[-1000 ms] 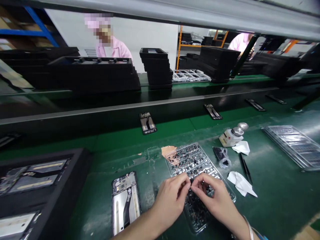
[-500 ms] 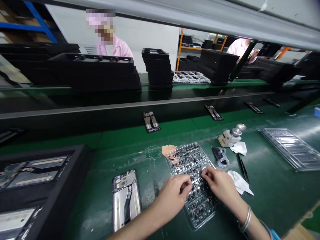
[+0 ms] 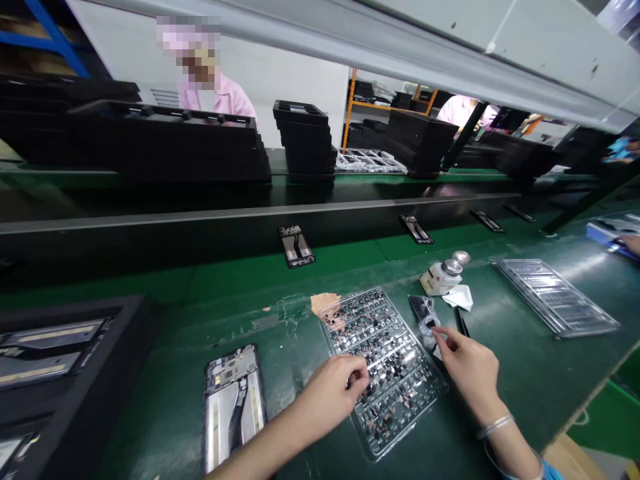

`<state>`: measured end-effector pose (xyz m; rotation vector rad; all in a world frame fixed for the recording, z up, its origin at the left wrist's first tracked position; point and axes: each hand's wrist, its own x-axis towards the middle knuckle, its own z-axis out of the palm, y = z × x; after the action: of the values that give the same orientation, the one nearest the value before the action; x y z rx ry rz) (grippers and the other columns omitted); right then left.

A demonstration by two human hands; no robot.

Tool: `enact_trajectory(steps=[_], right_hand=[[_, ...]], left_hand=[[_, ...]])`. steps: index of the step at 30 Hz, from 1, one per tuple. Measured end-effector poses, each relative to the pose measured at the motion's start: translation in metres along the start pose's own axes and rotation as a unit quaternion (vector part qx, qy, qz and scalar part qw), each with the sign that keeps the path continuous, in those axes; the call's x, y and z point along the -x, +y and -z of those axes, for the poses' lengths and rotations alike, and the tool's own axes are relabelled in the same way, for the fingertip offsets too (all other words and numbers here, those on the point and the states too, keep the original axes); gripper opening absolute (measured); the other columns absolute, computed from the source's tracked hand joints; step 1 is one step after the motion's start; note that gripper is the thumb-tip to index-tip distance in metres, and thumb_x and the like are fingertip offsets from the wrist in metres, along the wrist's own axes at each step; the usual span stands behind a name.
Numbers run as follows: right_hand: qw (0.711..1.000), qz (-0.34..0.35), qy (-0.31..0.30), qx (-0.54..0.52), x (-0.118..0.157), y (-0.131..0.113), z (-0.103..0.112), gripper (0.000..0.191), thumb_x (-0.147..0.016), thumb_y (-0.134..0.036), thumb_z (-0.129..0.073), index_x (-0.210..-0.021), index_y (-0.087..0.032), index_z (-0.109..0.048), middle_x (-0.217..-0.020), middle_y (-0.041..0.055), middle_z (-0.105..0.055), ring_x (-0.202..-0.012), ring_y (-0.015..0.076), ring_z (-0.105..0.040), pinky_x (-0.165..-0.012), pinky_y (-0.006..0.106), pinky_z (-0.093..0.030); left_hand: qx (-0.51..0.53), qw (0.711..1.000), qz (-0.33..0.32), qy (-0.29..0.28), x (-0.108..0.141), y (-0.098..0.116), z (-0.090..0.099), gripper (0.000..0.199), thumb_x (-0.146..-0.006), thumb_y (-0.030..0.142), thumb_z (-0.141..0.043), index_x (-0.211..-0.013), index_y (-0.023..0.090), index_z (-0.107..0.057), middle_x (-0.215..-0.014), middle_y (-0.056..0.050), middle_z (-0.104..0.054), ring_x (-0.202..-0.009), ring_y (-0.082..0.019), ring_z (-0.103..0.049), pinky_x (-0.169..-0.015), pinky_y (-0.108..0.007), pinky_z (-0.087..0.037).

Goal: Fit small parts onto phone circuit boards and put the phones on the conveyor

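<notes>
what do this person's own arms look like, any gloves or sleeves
Both the left grip and right grip are gloveless. A smooth silvery bangle circles the right wrist; farther up, some blue cloth, probably a sleeve, just shows. The left forearm shows no sleeve or jewellery.

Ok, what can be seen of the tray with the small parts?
The tray is clear and plastic-looking, a rectangle with rounded corners, a rim and ridges splitting it into bands. Many small parts, dark and coppery, lie in it. It rests flat on the green table, angled in view, its far-left corner over a tan patch. The left hand covers some of its left side; contact is unclear.
</notes>
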<state>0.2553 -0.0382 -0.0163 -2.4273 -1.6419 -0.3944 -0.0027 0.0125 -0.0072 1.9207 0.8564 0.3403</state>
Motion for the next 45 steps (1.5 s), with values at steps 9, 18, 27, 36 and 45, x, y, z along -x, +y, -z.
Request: enact_trajectory(steps=[9, 18, 27, 36, 45], right_hand=[[0.995, 0.042, -0.034, 0.081, -0.013, -0.003, -0.019, 0.025, -0.085, -0.029, -0.046, -0.085, -0.018, -0.068, -0.060, 0.0079, -0.067, -0.051, 0.0174, -0.058, -0.043, 0.023, -0.020], [0.989, 0.062, -0.025, -0.132, 0.022, -0.025, 0.016, 0.026, -0.087, -0.037, -0.047, -0.087, -0.019, -0.066, -0.051, -0.0021, -0.054, -0.044, 0.0118, -0.050, -0.045, 0.021, -0.036], [0.881, 0.165, -0.064, -0.439, 0.049, -0.083, 0.040, 0.009, -0.082, -0.022, -0.058, -0.083, -0.020, -0.066, -0.056, -0.0015, -0.059, -0.044, 0.0113, -0.048, -0.043, 0.022, -0.040], [0.868, 0.154, -0.083, -0.464, 0.044, -0.081, 0.030, 0.008, -0.079, -0.023, -0.060, -0.084, -0.020, -0.065, -0.058, -0.0015, -0.061, -0.045, 0.0110, -0.052, -0.044, 0.020, -0.042], [0.835, 0.070, -0.156, -0.524, 0.042, -0.085, 0.028, 0.013, -0.081, -0.031, -0.057, -0.079, -0.019, -0.061, -0.049, -0.0039, -0.054, -0.044, 0.0117, -0.052, -0.045, 0.021, -0.042]], left_hand=[[0.016, 1.000, 0.008, -0.017, 0.004, 0.000, 0.001, 0.017, -0.076, 0.015, -0.045, -0.064, 0.017, -0.058, -0.065, -0.001, -0.060, -0.062, -0.014, -0.052, -0.059, -0.023, -0.033], [0.306, 0.952, 0.030, 0.007, 0.000, 0.006, 0.003, 0.016, -0.079, 0.024, -0.047, -0.066, 0.016, -0.049, -0.056, 0.000, -0.059, -0.043, -0.008, -0.042, -0.046, -0.019, -0.032], [0.405, 0.914, 0.026, 0.004, 0.004, 0.008, 0.000, 0.018, -0.078, 0.029, -0.052, -0.068, 0.014, -0.050, -0.048, 0.003, -0.054, -0.036, -0.004, -0.035, -0.040, -0.018, -0.025], [0.440, 0.898, 0.032, 0.003, 0.001, 0.007, 0.000, 0.015, -0.076, 0.025, -0.053, -0.065, 0.014, -0.051, -0.046, 0.004, -0.052, -0.033, -0.004, -0.035, -0.036, -0.016, -0.025], [0.469, 0.883, 0.029, 0.001, 0.000, 0.007, -0.001, 0.013, -0.075, 0.021, -0.052, -0.063, 0.015, -0.051, -0.045, 0.004, -0.052, -0.031, -0.004, -0.034, -0.034, -0.016, -0.024]])
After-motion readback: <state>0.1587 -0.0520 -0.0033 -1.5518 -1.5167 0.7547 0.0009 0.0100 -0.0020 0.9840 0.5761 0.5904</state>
